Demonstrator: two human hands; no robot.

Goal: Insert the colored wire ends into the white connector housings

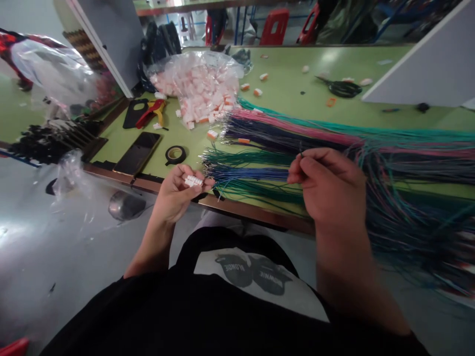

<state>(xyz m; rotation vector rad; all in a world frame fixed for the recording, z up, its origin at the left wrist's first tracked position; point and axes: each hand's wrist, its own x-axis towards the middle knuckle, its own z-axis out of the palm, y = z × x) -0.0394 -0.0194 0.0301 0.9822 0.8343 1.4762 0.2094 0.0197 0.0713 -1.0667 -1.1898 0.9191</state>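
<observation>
A single white plastic connector (193,181) is in the left hand (178,193), over the near edge of the bench (284,74). Its small size and the covering fingers hide how many of its slots are filled; at least one blue wire seems to lead from it. Judging from how things lie, much is unused: a clear bag (208,63) is heaped with similar connectors, a few orange-and-white pieces (258,92) lie scattered beyond, and long bundles of blue wires (256,173), green wires (260,158) and pink wires (293,125) spread out with loose ends towards the left. No finished pile can be made out.

The left palm turns upward, its fingers curled and clamped lightly on the connector, thumb in front. The right hand (332,185) is raised over the wires, well apart from the left, wrist bent inward; its thumb and forefinger are together, pinching a thin dark strand (301,147) whose tip pokes above them. Blur hides its exact kind.
</observation>
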